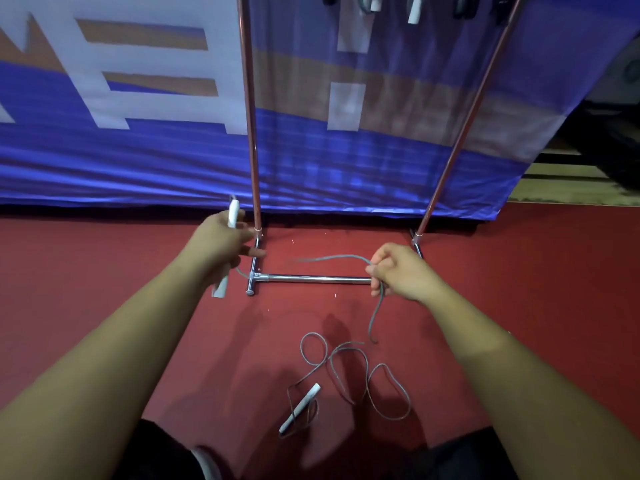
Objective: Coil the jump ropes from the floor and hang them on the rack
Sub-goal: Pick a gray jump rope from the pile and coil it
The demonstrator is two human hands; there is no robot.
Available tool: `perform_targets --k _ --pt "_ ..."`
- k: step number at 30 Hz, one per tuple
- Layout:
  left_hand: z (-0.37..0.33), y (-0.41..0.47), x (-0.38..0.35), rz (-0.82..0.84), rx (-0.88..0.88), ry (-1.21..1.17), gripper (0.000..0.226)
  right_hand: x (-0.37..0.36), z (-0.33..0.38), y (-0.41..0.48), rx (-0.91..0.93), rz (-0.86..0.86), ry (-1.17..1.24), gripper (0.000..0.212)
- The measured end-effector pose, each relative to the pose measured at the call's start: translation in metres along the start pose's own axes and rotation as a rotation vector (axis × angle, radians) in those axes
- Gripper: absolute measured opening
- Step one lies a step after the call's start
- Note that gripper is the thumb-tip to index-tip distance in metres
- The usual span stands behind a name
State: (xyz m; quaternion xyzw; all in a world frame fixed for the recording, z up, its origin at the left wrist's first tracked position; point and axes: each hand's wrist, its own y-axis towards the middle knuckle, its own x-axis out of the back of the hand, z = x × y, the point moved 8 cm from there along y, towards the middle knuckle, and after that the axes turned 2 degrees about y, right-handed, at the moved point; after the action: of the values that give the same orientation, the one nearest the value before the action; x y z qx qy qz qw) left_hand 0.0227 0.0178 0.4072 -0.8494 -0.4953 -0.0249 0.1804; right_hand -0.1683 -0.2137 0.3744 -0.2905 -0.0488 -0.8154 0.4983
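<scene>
Slack jump rope (349,370) and its free handle (300,407) lie on the floor (540,254) by the rack (251,116); left hand (221,244) grips the other handle (232,213), right hand (398,271) pinches the rope, should feed even loops leftward.

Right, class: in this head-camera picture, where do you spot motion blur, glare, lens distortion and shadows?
Head view: motion blur smears the rope between the left hand, gripping a handle, and the right hand; head view: glare streaks the chrome base bar; head view: the wide lens tilts the rack's right upright; soft shadows fall on the red floor.
</scene>
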Motion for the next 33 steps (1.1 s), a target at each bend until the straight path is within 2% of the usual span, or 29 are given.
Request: perform_targets --k 3,6,10,12,14,16,18,21,23,25,26,28,29,33 --pt "-0.003 -0.011 -0.017 0.124 -0.059 0.253 0.011 -0.019 0.018 -0.006 0.070 0.032 -0.086 0.011" --pt "-0.008 -0.035 -0.047 0.320 -0.076 0.122 0.012 -0.041 0.045 -0.016 0.202 0.101 0.042 0.008" --pt "-0.009 -0.063 -0.080 0.552 -0.153 0.241 0.023 -0.052 0.078 -0.022 0.327 0.054 0.239 0.014" --pt "-0.012 -0.063 -0.078 0.508 -0.162 0.226 0.028 -0.050 0.085 -0.025 0.377 0.073 0.233 0.016" --pt "-0.015 -0.055 -0.071 0.430 -0.138 0.073 0.032 -0.051 0.086 -0.029 0.419 0.171 0.138 0.019" --pt "-0.014 -0.045 -0.063 0.375 -0.122 -0.024 0.025 -0.049 0.077 -0.029 0.407 0.200 0.042 0.011" --pt "-0.011 -0.034 -0.050 0.281 -0.103 -0.123 0.024 -0.046 0.055 -0.018 0.365 0.196 -0.164 0.006" --pt "-0.012 -0.016 -0.019 0.114 -0.078 -0.346 0.025 -0.038 -0.009 -0.002 0.088 0.319 -0.515 0.023" --pt "-0.007 -0.009 -0.001 0.036 -0.037 -0.371 0.021 -0.021 -0.035 0.005 -0.026 0.247 -0.597 0.028" --pt "0.002 -0.005 0.010 0.004 0.004 -0.212 0.014 -0.003 -0.030 0.008 -0.001 0.039 -0.536 0.026" --pt "0.006 -0.004 0.013 -0.007 0.003 -0.045 0.015 0.000 -0.021 0.007 0.036 -0.041 -0.450 0.025" --pt "0.003 -0.007 0.013 -0.003 -0.074 0.323 0.021 -0.007 0.002 0.002 0.112 -0.057 -0.272 0.026" --pt "0.000 -0.010 0.006 0.031 -0.113 0.410 0.022 -0.016 0.014 -0.002 0.149 -0.013 -0.218 0.025" --pt "-0.009 -0.045 -0.047 0.357 -0.164 0.288 0.020 -0.050 0.056 -0.018 0.294 0.103 -0.048 0.015"
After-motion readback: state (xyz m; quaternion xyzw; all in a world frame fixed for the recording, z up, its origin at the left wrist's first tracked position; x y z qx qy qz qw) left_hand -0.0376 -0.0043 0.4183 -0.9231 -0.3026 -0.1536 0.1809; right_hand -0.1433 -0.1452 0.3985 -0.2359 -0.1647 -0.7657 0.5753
